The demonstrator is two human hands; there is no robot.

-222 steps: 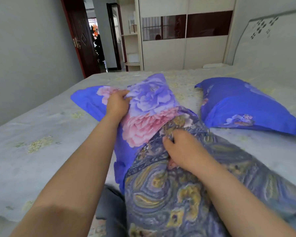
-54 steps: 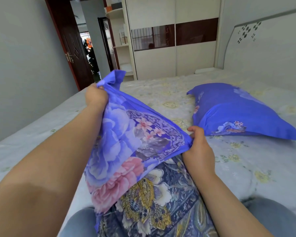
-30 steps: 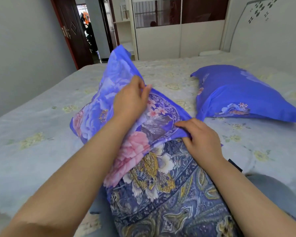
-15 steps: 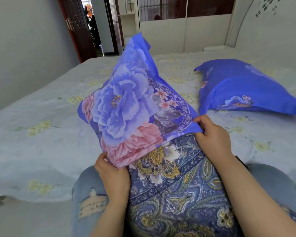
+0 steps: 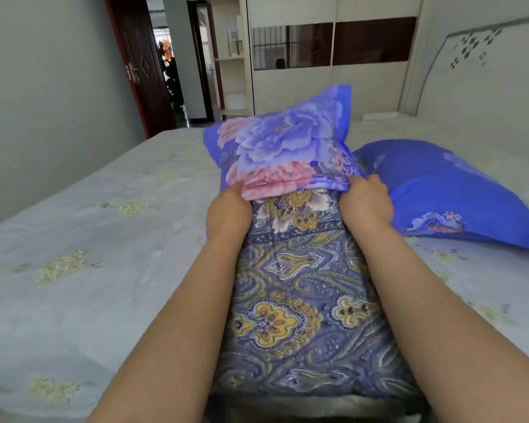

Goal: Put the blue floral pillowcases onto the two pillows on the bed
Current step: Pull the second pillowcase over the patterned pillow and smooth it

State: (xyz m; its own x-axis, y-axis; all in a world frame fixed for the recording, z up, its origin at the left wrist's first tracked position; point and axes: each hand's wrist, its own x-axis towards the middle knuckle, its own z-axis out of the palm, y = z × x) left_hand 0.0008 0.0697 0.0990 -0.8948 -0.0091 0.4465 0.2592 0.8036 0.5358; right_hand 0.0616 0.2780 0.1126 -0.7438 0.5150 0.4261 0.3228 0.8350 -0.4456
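A pillow (image 5: pixel 293 303) with a blue and yellow paisley cover lies lengthwise in front of me, between my forearms. A blue floral pillowcase (image 5: pixel 281 148) with large purple and pink flowers covers its far end. My left hand (image 5: pixel 229 213) grips the pillowcase's open edge on the left side. My right hand (image 5: pixel 365 201) grips the same edge on the right. A second pillow (image 5: pixel 446 190), inside its blue floral pillowcase, rests on the bed to the right.
The bed (image 5: pixel 89 264) has a pale sheet with small yellow flower prints. A headboard (image 5: pixel 483 74) stands at the right, a wardrobe (image 5: pixel 333 47) beyond the bed, and a dark red door (image 5: pixel 141 65) opens at the back left.
My left hand has moved up from the pillow's near part to the pillowcase's open edge. The pillow has swung level and lengthwise, and the pillowcase sits over its far end.
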